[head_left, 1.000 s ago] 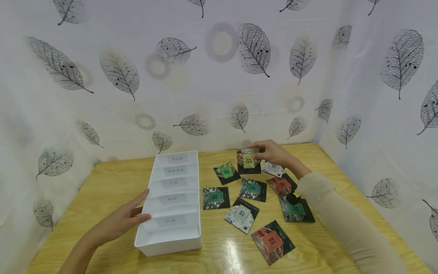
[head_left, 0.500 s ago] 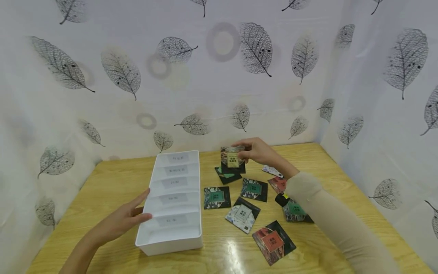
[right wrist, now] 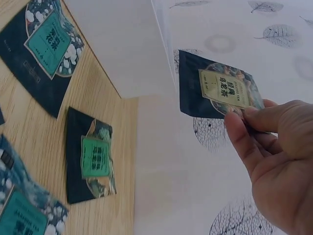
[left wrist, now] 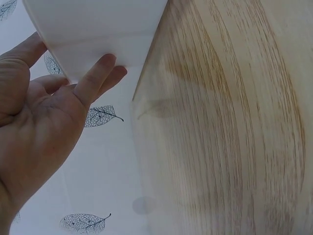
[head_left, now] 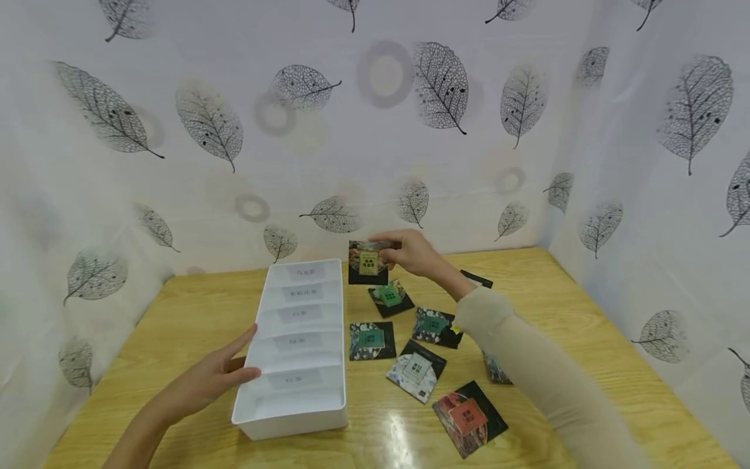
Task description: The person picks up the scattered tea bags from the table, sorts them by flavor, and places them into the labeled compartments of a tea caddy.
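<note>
My right hand (head_left: 413,251) pinches a dark tea sachet (head_left: 368,262) with a yellow label between thumb and fingers. It holds the sachet raised off the table, near the far right corner of a white compartment box (head_left: 316,420). In the right wrist view, the same tea sachet (right wrist: 222,88) faces the camera, its lettering sideways. My left hand (head_left: 205,374) rests at the box's left side. The left wrist view has its fingers (left wrist: 95,78) fairly straight and touching the outer box wall (left wrist: 102,24).
Several sachets lie right of the box: green-labelled ones (head_left: 391,297), (head_left: 371,339), a white one (head_left: 416,370) and a red one (head_left: 469,417). My right sleeve (head_left: 527,355) covers others. Labelled compartments run along the box. A leaf-print curtain (head_left: 375,150) stands behind the wooden table (head_left: 176,312).
My right hand has lifted the yellow-labelled sachet and carried it left, over the green-labelled one, toward the box. The left hand has stayed at the box's side.
</note>
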### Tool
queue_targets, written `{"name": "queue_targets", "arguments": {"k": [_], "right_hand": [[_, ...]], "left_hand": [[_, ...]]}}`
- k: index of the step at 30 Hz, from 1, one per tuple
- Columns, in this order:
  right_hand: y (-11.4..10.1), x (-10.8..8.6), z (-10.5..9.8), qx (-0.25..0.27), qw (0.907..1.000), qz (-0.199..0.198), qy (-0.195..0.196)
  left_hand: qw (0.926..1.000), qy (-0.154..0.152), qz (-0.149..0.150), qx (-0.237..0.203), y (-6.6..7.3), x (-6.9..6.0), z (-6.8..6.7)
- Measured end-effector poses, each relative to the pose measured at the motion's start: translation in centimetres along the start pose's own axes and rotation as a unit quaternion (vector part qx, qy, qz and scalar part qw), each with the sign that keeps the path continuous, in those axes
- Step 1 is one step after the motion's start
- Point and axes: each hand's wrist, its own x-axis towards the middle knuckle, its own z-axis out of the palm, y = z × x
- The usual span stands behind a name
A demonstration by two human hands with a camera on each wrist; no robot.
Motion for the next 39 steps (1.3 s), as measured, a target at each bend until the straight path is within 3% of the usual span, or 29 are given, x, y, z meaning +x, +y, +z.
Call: {"name": "queue_targets", "arguments": {"k": [4,8,17,23,29,33,39], "right_hand": [[-0.9,1.2,1.4,-0.007,0.9977,-0.043,0.052],[-1.7,2.3,2.9,-0.027,0.9893,-0.090,0.111],[-2.4,4.2,6.2,-0.096,0.9534,-0.209,0.195],[-2.3,4.5,7.9,-0.130,0.9421,-0.235,0.200],[-2.0,4.5,9.1,-0.132,0.9437,-0.237,0.190],[-1.8,4.4,9.7,-0.148,0.9435,-0.241,0.173],[-0.9,4.0,10.6,-0.192,0.9357,-0.267,0.128]], "left_hand": [[1.0000,0.001,0.001,0.001,-0.1,0.0,0.0],[1.0000,0.001,0.001,0.002,-0.2,0.0,0.0],[0.9996,-0.007,0.005,-0.026,-0.1,-0.1,0.0],[0.9997,-0.005,0.001,-0.025,0.0,0.0,0.0],[0.9994,-0.007,-0.020,-0.028,0.1,0.0,0.0],[0.9993,-0.005,-0.023,-0.029,0.2,0.0,0.1],[0.9995,0.004,-0.024,-0.020,0.1,0.0,0.1]]}}
